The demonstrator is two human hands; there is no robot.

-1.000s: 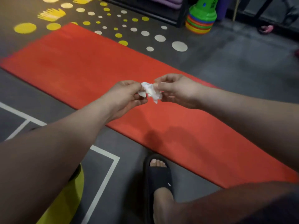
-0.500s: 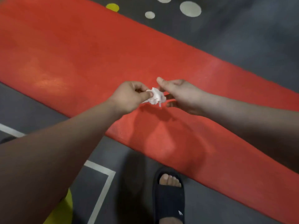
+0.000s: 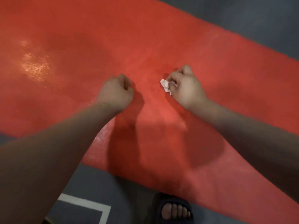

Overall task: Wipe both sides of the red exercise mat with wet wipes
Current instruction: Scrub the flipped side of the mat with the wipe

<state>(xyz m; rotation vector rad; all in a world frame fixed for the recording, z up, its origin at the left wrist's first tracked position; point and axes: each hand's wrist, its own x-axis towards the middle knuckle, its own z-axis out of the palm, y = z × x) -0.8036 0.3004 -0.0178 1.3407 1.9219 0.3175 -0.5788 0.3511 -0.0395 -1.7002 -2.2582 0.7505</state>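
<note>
White wipe (image 3: 165, 85) now pinched by right hand (image 3: 186, 90) alone, seemingly.

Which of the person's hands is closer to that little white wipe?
Right. The right hand pinches the wipe; the left hand, curled into a fist, is off to the wipe's left and does not touch it.

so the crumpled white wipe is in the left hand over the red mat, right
No: the head view shows the crumpled white wet wipe in the right hand, over the red exercise mat; the left hand is curled and holds nothing visible.
</note>
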